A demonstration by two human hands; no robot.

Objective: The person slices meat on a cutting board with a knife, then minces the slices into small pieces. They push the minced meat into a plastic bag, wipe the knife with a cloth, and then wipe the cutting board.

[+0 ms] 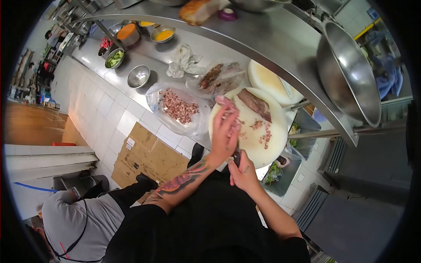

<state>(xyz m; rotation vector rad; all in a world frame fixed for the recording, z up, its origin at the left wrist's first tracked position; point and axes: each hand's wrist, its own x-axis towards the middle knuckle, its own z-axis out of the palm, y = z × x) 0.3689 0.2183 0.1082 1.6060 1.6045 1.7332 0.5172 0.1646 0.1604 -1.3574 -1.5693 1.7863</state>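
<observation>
My left hand (pixel 226 128) rests flat, fingers spread, on a round white cutting board (pixel 276 144), over small bits of chopped meat (pixel 262 131). A larger slab of dark meat (pixel 255 104) lies at the board's far side. My right hand (pixel 242 172) is closed on a dark knife handle (pixel 237 158) at the board's near edge; the blade is hidden behind my left hand. To the left of the board sits a clear plastic bag of diced meat (pixel 177 107).
A steel counter (pixel 153 61) holds a crumpled cloth (pixel 184 60), a second bag of meat (pixel 219 76), another white board (pixel 267 81) and several bowls (pixel 139 76). A large steel bowl (pixel 346 74) sits on the upper shelf. A person in a grey shirt (pixel 74 219) crouches near cardboard (pixel 147 155).
</observation>
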